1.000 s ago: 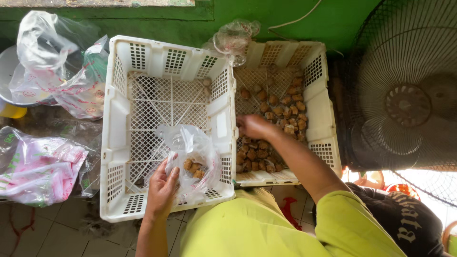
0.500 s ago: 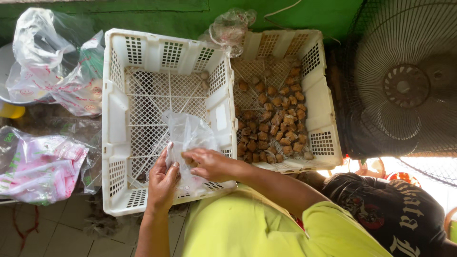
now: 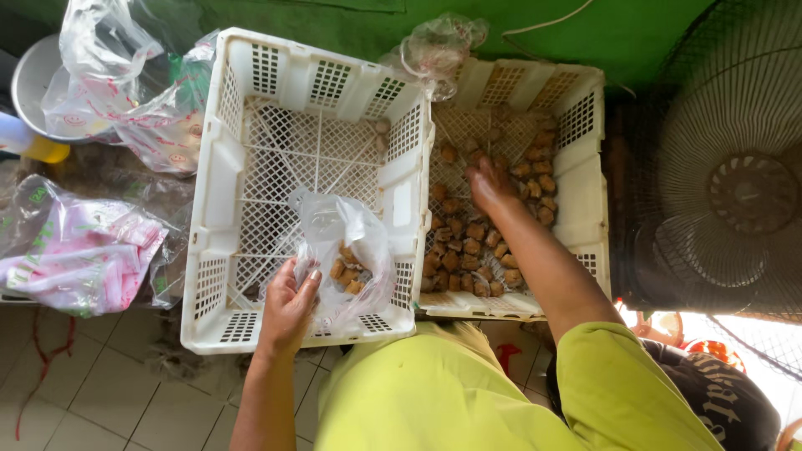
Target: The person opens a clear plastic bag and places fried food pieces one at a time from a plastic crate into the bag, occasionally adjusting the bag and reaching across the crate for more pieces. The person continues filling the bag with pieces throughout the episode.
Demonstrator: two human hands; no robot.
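Note:
My left hand [image 3: 288, 302] grips a clear plastic bag [image 3: 342, 250] with a few brown fried pieces in it, held inside the left white lattice crate [image 3: 219, 184]. My right hand [image 3: 489, 182] reaches palm down into the right white crate [image 3: 585, 159], its fingers on a heap of brown fried pieces [image 3: 472, 250]. Whether it holds any pieces is hidden under the hand. My yellow-green sleeve and shirt fill the bottom of the view.
Crumpled plastic bags [image 3: 125, 92] and a metal bowl [image 3: 33, 83] sit at the upper left, a pink-printed bag [image 3: 83, 259] at the left. A small knotted bag [image 3: 439, 46] rests on the crates' far rim. A black fan [image 3: 735, 167] stands at right.
My right hand went from the right crate to the bag over the left crate, then back into the right crate's pieces. The left hand kept hold of the bag.

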